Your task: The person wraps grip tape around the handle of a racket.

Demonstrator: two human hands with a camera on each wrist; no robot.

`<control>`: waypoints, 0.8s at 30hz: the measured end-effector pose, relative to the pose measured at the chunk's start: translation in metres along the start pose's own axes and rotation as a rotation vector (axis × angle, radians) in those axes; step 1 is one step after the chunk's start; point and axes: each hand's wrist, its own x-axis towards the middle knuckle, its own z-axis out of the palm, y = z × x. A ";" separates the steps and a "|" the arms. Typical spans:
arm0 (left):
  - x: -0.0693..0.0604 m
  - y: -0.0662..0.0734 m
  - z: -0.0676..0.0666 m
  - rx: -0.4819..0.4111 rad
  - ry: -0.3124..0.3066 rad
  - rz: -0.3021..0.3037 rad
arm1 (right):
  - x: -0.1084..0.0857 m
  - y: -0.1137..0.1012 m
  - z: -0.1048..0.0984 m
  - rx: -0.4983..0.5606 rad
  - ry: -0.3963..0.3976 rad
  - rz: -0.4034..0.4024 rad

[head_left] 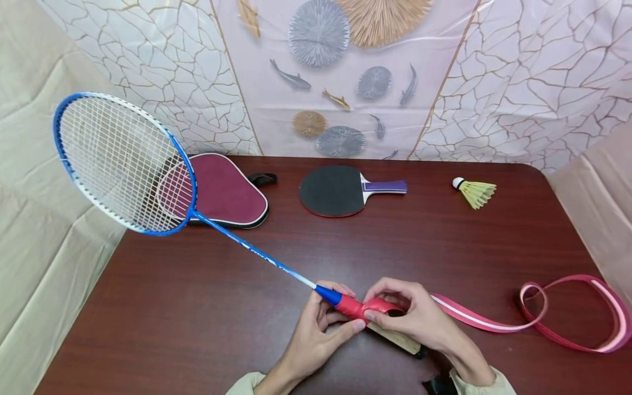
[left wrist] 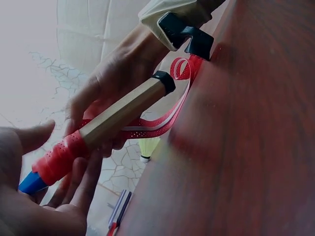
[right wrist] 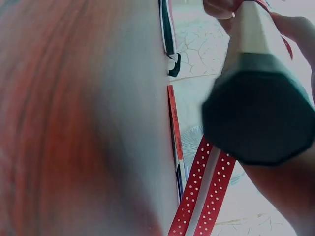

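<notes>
A blue and white badminton racket (head_left: 257,252) slants across the head view, its strung head raised at the left. My left hand (head_left: 313,340) holds it at the handle's top, thumb against the red wrapped part (head_left: 349,307) just below the blue cone. With thumb and fingertips my right hand (head_left: 419,315) pinches red grip tape (head_left: 484,322) at the lower end of that wrap. The tape, perforated with a pale centre stripe, trails right and curls into loops. Bare wood (left wrist: 123,110) shows on the lower handle, which ends in a black butt cap (right wrist: 258,118).
Behind the racket head lies a maroon paddle case (head_left: 222,189). A black table tennis paddle (head_left: 331,191) with a purple handle rests at the back middle, and a yellow shuttlecock (head_left: 475,192) at the back right. All lie on a dark wooden table (head_left: 197,329).
</notes>
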 end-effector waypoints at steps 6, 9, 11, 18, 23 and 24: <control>0.006 0.021 0.004 0.064 0.033 -0.070 | 0.001 0.001 -0.001 -0.020 -0.008 -0.012; 0.006 0.024 0.005 0.046 0.029 -0.098 | 0.001 0.000 -0.001 -0.043 -0.003 -0.010; 0.006 0.024 0.004 0.038 0.026 -0.109 | 0.001 0.000 0.000 -0.055 -0.008 -0.011; 0.006 0.024 -0.003 0.005 -0.015 -0.155 | 0.000 -0.001 0.001 -0.070 -0.039 -0.049; 0.006 0.018 -0.007 0.006 -0.031 -0.101 | 0.000 0.000 0.000 -0.172 -0.017 -0.097; 0.006 0.017 -0.007 0.013 -0.030 -0.088 | 0.000 0.000 -0.001 -0.206 -0.007 -0.112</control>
